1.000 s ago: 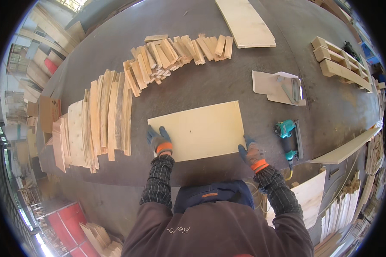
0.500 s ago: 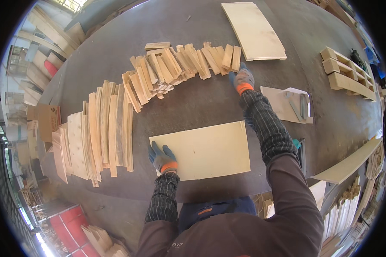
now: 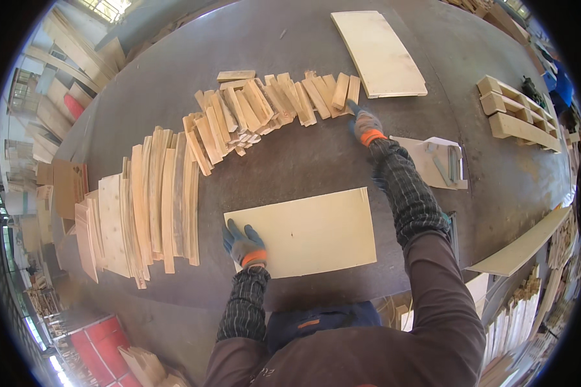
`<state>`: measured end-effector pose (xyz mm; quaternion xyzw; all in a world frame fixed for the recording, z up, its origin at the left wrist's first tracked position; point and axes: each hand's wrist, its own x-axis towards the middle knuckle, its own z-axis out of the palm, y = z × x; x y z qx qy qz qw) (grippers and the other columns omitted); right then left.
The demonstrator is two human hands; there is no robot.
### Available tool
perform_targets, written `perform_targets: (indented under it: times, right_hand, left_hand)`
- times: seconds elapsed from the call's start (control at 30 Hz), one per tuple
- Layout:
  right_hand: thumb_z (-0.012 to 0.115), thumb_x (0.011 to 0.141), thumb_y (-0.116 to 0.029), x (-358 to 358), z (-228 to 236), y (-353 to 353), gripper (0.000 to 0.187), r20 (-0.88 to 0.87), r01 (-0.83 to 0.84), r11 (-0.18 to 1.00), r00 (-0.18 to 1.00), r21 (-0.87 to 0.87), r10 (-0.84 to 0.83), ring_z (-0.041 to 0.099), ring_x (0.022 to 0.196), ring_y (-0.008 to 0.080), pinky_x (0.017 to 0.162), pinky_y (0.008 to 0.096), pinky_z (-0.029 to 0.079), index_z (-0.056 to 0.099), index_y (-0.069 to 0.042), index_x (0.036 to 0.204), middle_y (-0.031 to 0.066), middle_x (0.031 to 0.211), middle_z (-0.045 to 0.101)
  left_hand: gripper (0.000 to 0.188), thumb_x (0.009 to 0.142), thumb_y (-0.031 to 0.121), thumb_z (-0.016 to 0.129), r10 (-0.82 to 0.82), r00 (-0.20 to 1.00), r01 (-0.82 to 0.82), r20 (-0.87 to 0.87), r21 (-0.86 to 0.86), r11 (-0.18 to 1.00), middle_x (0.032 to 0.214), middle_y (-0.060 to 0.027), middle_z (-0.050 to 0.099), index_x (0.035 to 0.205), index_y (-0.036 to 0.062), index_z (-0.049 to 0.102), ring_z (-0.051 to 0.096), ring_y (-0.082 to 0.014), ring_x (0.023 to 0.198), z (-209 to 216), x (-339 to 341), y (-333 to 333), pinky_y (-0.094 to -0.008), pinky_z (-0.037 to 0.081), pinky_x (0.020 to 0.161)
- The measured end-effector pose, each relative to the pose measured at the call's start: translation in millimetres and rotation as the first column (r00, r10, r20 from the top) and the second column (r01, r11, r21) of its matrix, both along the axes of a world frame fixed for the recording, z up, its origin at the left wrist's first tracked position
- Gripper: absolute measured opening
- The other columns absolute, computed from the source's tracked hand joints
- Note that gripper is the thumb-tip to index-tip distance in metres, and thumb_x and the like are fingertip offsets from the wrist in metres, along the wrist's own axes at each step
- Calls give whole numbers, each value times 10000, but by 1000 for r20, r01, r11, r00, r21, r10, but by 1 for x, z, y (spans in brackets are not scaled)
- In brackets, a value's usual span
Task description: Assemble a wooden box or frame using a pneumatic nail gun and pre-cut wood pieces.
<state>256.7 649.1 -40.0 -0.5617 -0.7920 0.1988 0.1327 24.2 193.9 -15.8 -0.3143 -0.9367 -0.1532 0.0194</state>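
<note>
Reaching far across a dark round table (image 3: 303,161), a person in grey gloves with orange cuffs works among pieces of pale wood. Their left hand (image 3: 244,245) lies flat with spread fingers on the near left corner of a thin rectangular board (image 3: 306,231), pinning it to the table just in front of their body. Their right hand (image 3: 365,126) is stretched out to the right end of a curved row of short blocks (image 3: 271,106); its fingers touch the end block (image 3: 353,90), but whether they are closed around it cannot be told from this angle. Longer slats (image 3: 155,200) lie fanned out at the left, a second board (image 3: 377,42) lies at the far edge, and a small pallet (image 3: 516,119) sits at the right. The blocks lean on one another like fallen dominoes, so pulling one free could likely make its neighbours slide or topple. With the body stretched this far, the weight on the board could also shift it sideways. Compared with half a second ago, the right arm has reached a little farther toward the end block, while the left hand has stayed on the board; a second ago both hands were holding the board's near edge.
</note>
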Motion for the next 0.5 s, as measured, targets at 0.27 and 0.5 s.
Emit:
perform_targets:
  times: [0.27, 0.5]
  right_hand:
    - [757, 883, -359, 17, -21, -2, 594, -230, 291, 954, 926, -72, -300, 686, 1162, 382, 989, 447, 538, 608, -55, 1370, 229, 1238, 713]
    - [767, 872, -419, -34, -6, -20, 569, -83, 263, 965, 962, 14, -261, 685, 1115, 428, 968, 472, 546, 658, -35, 1277, 245, 1161, 732]
  left_hand:
    - [621, 1014, 355, 548, -18, 999, 18, 35, 3, 1000, 1511, -341, 453, 1524, 22, 428, 442, -495, 1396, 5, 10, 9, -578, 343, 1160]
    - [616, 1018, 362, 548, -3, 999, 4, -48, 5, 1000, 1502, -345, 458, 1514, 16, 433, 446, -497, 1386, 7, -11, -16, -597, 342, 1148]
